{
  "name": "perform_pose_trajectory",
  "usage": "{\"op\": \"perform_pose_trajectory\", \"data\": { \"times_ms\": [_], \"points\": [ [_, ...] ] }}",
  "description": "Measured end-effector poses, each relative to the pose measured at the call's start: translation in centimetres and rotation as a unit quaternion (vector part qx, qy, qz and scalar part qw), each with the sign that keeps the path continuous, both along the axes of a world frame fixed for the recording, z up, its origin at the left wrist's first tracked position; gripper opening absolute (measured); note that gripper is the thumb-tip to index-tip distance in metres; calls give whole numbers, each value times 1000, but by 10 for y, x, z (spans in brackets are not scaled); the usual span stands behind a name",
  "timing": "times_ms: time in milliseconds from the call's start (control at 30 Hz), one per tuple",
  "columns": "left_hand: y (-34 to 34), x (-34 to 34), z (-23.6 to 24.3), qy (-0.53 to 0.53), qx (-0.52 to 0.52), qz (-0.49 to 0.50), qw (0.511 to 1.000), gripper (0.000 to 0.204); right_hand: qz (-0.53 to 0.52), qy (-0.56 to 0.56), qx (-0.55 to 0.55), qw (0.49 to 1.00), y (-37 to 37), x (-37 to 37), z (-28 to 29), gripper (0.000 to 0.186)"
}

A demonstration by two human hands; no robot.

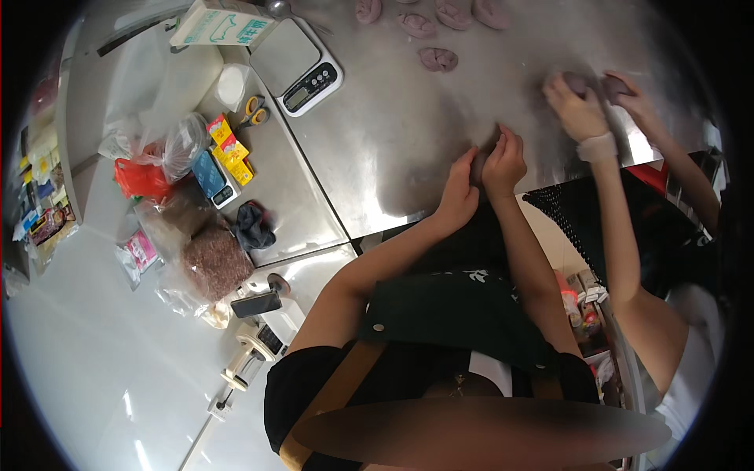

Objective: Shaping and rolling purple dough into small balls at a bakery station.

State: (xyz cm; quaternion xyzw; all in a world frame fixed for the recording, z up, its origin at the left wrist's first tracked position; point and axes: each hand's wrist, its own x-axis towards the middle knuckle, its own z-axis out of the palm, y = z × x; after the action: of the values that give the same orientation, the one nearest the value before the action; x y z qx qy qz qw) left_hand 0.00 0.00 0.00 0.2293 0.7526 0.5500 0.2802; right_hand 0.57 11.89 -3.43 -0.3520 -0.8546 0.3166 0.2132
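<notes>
My left hand (pixel 463 188) and my right hand (pixel 503 161) cup a purplish-grey lump of dough (pixel 478 169) low over the steel worktop (pixel 369 141). The dough is mostly hidden by the curled fingers of both hands. Several shaped mauve dough pieces (pixel 437 59) lie toward the top of the head view, beyond my hands. To my right, a co-worker's hands (pixel 580 106) handle dark mauve dough (pixel 575 82) on the same worktop, the left one somewhat blurred.
A digital scale (pixel 302 98), a carton (pixel 220 22), scissors (pixel 257 111), yellow packets (pixel 232 149), a small scale (pixel 212 177), plastic bags (pixel 143 177) and a crumb-filled bag (pixel 216 263) sit on the left. A phone (pixel 255 304) is lower left. The co-worker's arm (pixel 624 251) is close on the right.
</notes>
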Motion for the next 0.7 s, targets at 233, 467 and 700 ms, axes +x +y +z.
{"op": "perform_pose_trajectory", "data": {
  "times_ms": [233, 467, 700],
  "points": [
    [18, -11, 12, 39, 33, 19, 998, 70, -2, 66, 8, 998, 28, -25, 30, 17],
    [13, -3, 4, 46, 53, 58, 996, 69, 7, 76, 68, 995, 24, -39, 24, 16],
    [16, -3, -1, 56, 21, 68, 996, 72, -39, -5, 144, 989, 24, -24, -2, 18]
  ]
}}
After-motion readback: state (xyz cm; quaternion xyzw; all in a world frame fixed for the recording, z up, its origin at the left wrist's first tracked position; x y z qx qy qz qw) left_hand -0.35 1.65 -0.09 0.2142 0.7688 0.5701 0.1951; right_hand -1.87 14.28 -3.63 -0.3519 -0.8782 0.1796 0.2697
